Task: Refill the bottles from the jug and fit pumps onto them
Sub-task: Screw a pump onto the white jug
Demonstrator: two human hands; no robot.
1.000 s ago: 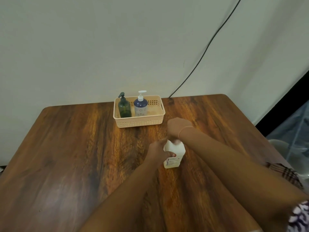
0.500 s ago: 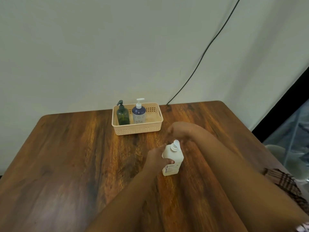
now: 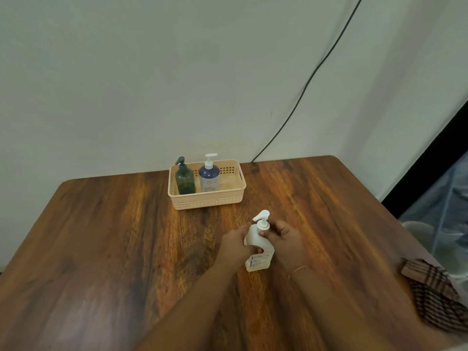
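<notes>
- The white bottle (image 3: 259, 252) stands roughly upright on the table (image 3: 101, 236), long axis vertical, between my two hands; neither hand is nearer.
- My left hand (image 3: 234, 245) grips its body. My right hand (image 3: 286, 240) pinches the collar of the pump (image 3: 262, 219) on its neck, so I judge the next twist turns about that vertical axis.
- The basket (image 3: 207, 201) lies beyond, toward the wall, well apart from my hands.
- I count three bottles, each with a pump: this one, plus a green bottle (image 3: 185, 179) and a blue bottle (image 3: 209, 177) in the one basket. No jug is in view.
</notes>
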